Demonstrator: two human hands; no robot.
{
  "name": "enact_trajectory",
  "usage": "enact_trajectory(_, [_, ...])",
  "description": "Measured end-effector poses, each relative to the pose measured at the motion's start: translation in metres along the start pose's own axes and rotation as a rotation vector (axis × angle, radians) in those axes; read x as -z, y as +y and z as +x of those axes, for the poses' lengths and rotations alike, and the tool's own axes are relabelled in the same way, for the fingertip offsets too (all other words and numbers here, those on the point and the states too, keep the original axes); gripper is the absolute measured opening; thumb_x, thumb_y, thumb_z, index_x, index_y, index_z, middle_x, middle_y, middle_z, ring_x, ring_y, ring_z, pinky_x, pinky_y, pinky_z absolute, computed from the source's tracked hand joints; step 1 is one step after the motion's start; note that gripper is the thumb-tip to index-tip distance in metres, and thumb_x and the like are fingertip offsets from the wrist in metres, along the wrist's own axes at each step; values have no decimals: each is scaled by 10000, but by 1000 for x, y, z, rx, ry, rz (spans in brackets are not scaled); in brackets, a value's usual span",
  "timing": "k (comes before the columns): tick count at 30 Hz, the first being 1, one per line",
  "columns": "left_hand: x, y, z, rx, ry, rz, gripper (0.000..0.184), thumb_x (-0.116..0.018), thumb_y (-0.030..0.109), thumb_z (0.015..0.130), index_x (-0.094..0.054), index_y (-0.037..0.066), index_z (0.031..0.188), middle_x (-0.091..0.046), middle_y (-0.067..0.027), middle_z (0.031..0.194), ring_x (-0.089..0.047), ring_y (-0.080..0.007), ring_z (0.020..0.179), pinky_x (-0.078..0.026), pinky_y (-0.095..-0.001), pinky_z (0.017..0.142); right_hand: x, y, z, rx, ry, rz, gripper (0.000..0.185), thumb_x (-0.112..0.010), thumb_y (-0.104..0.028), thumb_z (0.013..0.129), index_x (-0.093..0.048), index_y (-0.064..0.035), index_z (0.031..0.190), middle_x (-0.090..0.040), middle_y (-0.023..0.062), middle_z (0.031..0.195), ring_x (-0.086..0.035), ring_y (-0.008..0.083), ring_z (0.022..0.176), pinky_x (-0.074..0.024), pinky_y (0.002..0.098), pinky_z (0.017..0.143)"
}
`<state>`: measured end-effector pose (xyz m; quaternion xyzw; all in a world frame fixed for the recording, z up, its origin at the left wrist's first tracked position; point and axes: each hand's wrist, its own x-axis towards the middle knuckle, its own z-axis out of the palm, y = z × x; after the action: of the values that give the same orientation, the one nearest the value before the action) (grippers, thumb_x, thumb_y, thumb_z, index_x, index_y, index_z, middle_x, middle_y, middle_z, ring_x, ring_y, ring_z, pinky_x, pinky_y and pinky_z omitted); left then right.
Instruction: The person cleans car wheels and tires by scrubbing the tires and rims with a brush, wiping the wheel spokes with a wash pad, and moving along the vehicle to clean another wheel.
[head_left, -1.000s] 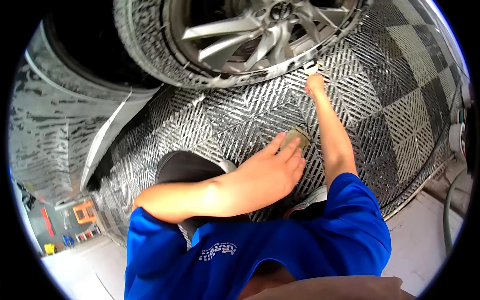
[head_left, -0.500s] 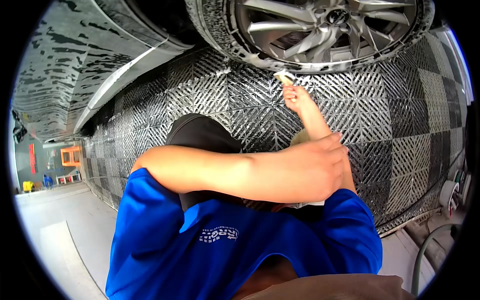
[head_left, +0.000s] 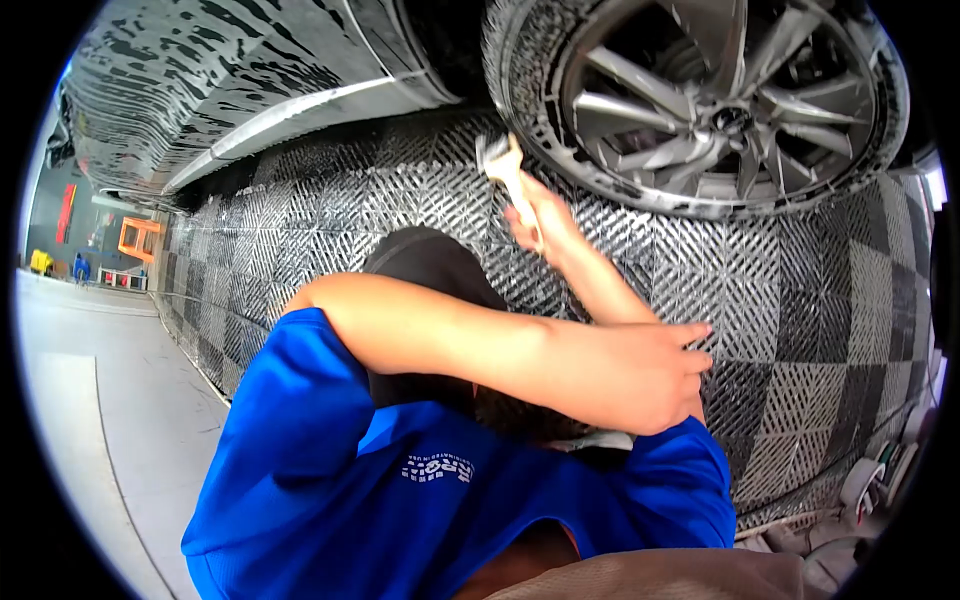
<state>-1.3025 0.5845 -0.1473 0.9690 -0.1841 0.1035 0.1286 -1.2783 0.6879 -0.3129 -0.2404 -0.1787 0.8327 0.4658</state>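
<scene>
In my right hand (head_left: 545, 225) is a flat brush (head_left: 512, 187) with a pale handle, the fingers closed round it. Its wet-looking bristles point up and left, beside the lower left edge of a foam-streaked tyre (head_left: 522, 90). I cannot tell whether they touch the rubber. A grey spoked alloy wheel (head_left: 690, 125) sits inside the tyre. My left arm crosses in front of my chest, and my left hand (head_left: 650, 380) lies over my right arm near the elbow, holding no object. Two of its fingers stretch out apart; the others are partly hidden.
A foam-covered car body panel (head_left: 230, 80) fills the upper left. Beneath the wheel lies wet, black-and-grey slatted floor tiling (head_left: 640, 260). My dark-covered knee (head_left: 430, 265) is below the brush. An orange stool (head_left: 138, 238) stands far left; coiled equipment (head_left: 862, 488) lies at right.
The brush and my right hand have moved left along the tyre's lower edge, and the handle shows more. My left fingers are more spread. The view has shifted, so the wheel appears farther right and lower.
</scene>
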Motion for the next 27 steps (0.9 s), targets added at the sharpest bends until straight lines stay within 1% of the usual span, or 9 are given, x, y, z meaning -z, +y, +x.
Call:
enact_trajectory(2, [2,3,-2,17,38,18,301,-588,192,750,-685,-11,949,-641,-153,1034,-537,-352,1183,-319,-529,1107,47,38,25,478,380,-1226,277,-539,-162,940,-630,-136,1200,-586,137,719,-583,222,595,-497,386,523])
enact_trajectory(5, [-2,2,1,-4,138,-57,316,-549,161,788,-650,-55,997,-622,-184,1039,-543,-382,1158,-310,-556,1108,5,4,4,577,463,-1958,513,-591,-32,767,-611,-182,1258,-563,193,898,-643,364,720,-537,448,648])
enact_trajectory(10, [28,5,6,-66,273,-72,348,-546,121,850,-598,-90,1123,-588,-236,1201,-512,-390,1245,-326,-554,1108,-111,-103,-24,1024,517,-2133,440,-615,-52,740,-637,-175,1163,-550,169,913,-646,330,745,-548,432,650])
enact_trajectory(14, [33,4,1,-85,368,-81,312,-523,103,900,-605,-88,1133,-592,-222,1212,-511,-382,1254,-351,-548,1097,-147,-245,-115,1291,1224,-1954,160,-524,-179,909,-635,-64,914,-651,135,726,-655,258,585,-527,358,559])
enact_trajectory(17, [39,4,-8,-104,438,-86,288,-526,79,910,-623,-95,1118,-613,-220,1187,-554,-377,1207,-403,-541,1061,-92,-328,-210,1336,1228,-1368,385,-558,-191,924,-616,-224,1302,-561,9,634,-446,78,534,-388,252,556])
enact_trajectory(20, [39,5,-11,-119,479,-146,272,-545,69,902,-638,-106,1089,-632,-228,1154,-592,-380,1155,-447,-534,1023,6,-386,-251,1441,1292,-1243,390,-549,-164,920,-623,-248,1293,-601,19,670,-501,107,539,-407,266,543])
enact_trajectory(22, [38,6,-10,-134,473,-156,252,-558,64,900,-650,-115,1053,-644,-240,1120,-611,-378,1126,-464,-533,1007,-78,-319,-223,1393,1737,-1665,341,-505,-156,937,-664,-181,1238,-649,66,704,-603,187,564,-468,321,549])
enact_trajectory(24, [34,8,-5,-149,501,-169,248,-552,61,901,-652,-117,1042,-644,-246,1114,-615,-378,1120,-466,-534,1005,-157,-258,-167,934,1552,-1630,245,-505,-122,927,-607,-64,1142,-644,178,798,-669,279,731,-545,362,600])
enact_trajectory(27, [39,6,-1,-189,517,-164,243,-546,56,900,-653,-124,1023,-645,-257,1101,-621,-379,1108,-471,-535,999,-155,-159,-74,1193,1135,-2611,384,-564,-104,866,-534,-45,1243,-522,92,828,-582,165,603,-502,299,446])
